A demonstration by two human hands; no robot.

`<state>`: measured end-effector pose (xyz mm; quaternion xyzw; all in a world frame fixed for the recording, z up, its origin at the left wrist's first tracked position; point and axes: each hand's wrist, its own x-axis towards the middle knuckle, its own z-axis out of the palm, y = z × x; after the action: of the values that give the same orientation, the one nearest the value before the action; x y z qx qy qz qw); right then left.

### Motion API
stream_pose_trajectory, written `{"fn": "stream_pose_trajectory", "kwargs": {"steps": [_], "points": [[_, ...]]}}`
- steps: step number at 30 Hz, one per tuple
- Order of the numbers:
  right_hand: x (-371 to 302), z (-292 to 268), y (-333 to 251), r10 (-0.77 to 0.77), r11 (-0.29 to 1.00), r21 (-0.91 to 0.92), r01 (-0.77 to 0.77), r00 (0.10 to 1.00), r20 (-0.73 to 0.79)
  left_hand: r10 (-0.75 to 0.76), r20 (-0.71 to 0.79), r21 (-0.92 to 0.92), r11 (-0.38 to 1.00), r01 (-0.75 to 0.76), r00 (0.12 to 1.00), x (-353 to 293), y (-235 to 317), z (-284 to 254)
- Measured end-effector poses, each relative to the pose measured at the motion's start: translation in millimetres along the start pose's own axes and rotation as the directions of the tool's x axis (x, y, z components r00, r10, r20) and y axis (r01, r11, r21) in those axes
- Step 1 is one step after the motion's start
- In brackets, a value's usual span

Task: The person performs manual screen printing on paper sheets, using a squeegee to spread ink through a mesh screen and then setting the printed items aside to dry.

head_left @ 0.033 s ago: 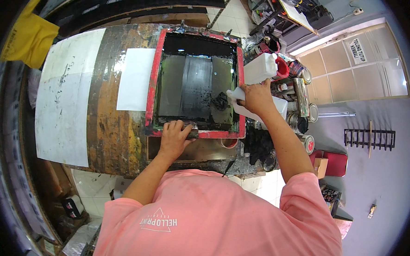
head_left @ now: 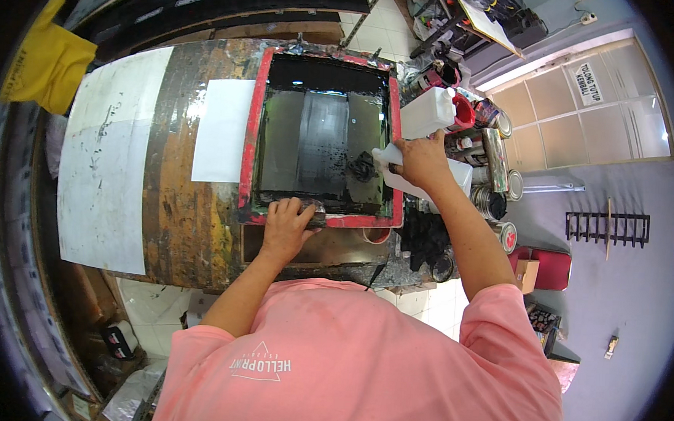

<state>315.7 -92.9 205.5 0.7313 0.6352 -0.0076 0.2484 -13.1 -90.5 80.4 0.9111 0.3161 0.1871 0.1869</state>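
Observation:
A screen-printing frame (head_left: 249,141) with pinkish-red edges lies on the worktable, its mesh smeared with black ink. My left hand (head_left: 284,224) is closed over the near edge of the frame; a dark, shiny piece beside its fingers is too hidden to name. My right hand (head_left: 422,160) grips a whitish plastic jug (head_left: 407,185), which is tipped on its side with its neck end over the frame's right edge. Just left of that end, a crumpled black rag (head_left: 363,167) rests on the mesh. I cannot see any liquid leaving the jug.
Another white jug (head_left: 426,114) stands beyond my right hand. Several ink cans (head_left: 501,124) crowd the table's right side, with black cloth (head_left: 424,242) nearer me. Left of the frame lie a white sheet (head_left: 221,132) and a long white board (head_left: 110,168). Hinge clamps (head_left: 300,39) hold the frame's far edge.

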Motion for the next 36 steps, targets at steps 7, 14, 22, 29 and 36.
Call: {"fn": "stream_pose_trajectory", "kwargs": {"steps": [7,14,22,29,36], "points": [[-8.0,1.2,-3.9,0.029,0.999,-0.028,-0.030,0.999,-0.041,0.007,-0.014,0.003,1.000,-0.007,1.000,0.1,0.2,1.1],[0.6,-1.9,-3.0,0.036,0.999,-0.001,-0.036,0.995,0.090,0.008,0.003,0.008,1.000,-0.008,1.000,0.7,-0.2,0.4],[5.3,4.4,-3.5,0.016,1.000,0.010,-0.016,1.000,0.022,0.003,0.018,0.005,1.000,-0.003,1.000,1.8,0.7,-1.3],[-5.1,7.0,-2.2,0.025,0.997,0.069,-0.025,1.000,-0.003,0.007,0.024,0.009,1.000,-0.007,1.000,2.3,-0.2,0.6],[-60.5,39.4,0.7,0.281,0.915,0.330,-0.231,0.953,-0.114,0.017,0.049,0.011,1.000,-0.018,0.999,3.0,1.4,3.5]]}}
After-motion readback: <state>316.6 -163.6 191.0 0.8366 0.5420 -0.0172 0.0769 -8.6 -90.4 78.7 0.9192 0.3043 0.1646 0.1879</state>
